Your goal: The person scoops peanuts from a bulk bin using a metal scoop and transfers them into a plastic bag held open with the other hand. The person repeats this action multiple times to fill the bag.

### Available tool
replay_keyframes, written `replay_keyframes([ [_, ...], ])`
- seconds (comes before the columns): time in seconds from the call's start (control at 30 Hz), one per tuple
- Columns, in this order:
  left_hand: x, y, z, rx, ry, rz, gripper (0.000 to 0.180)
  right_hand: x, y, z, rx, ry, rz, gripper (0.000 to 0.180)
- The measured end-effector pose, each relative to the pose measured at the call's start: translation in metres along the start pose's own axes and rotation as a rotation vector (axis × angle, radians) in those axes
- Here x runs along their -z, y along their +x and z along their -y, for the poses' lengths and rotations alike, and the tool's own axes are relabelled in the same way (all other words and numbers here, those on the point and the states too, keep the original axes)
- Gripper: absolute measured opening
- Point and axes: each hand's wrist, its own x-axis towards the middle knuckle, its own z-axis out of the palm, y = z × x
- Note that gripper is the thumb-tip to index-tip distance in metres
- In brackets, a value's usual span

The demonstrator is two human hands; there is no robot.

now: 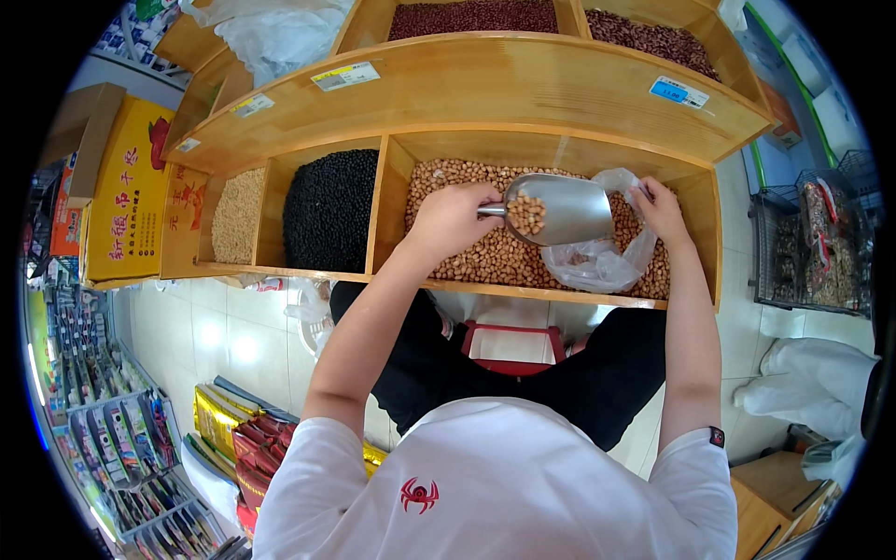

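Observation:
My left hand (452, 220) is closed around the handle of a metal scoop (571, 207). A small heap of light brown nuts or beans (526, 214) lies in the scoop near its handle. The scoop's mouth points right, toward a thin clear plastic bag (597, 269). My right hand (665, 213) pinches the bag's upper right edge. The bag rests over the same kind of nuts or beans (464, 179), which fill the wide right compartment of a wooden bin (399, 168). Whether the bag holds any is hard to make out.
Left of this compartment are black beans (331, 210) and pale beans or grains (239, 217). An upper wooden tier (551, 89) holds dark red beans (474, 17). A yellow carton (126, 196) stands at left, a wire basket of packets (821, 238) at right. A red stool (513, 364) is below.

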Motion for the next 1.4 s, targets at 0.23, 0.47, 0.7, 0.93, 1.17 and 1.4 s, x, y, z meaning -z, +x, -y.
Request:
replay_keyframes([
  [0.23, 0.006, 0.010, -0.039, -0.124, 0.371, 0.057, 0.022, 0.001, 0.000, 0.000, 0.025, 0.020, -0.006, 0.019],
  [0.47, 0.007, 0.009, -0.048, -0.100, 0.380, 0.058, 0.022, 0.001, 0.001, 0.002, -0.008, -0.003, -0.003, 0.020],
  [0.7, 0.028, -0.004, -0.027, 0.028, 0.208, 0.007, 0.024, 0.002, 0.001, -0.002, -0.004, -0.025, -0.005, 0.021],
  [0.93, 0.050, -0.032, 0.032, 0.225, 0.280, 0.035, 0.025, 0.001, 0.000, 0.004, -0.040, -0.036, 0.018, 0.022],
  [1.17, 0.055, -0.055, 0.043, 0.245, 0.488, 0.277, 0.027, 0.001, 0.001, 0.000, 0.000, -0.045, 0.010, 0.022],
  [1.4, 0.025, -0.050, 0.053, 0.236, 0.395, 0.276, 0.024, 0.001, 0.001, -0.001, -0.013, -0.061, 0.012, 0.022],
])
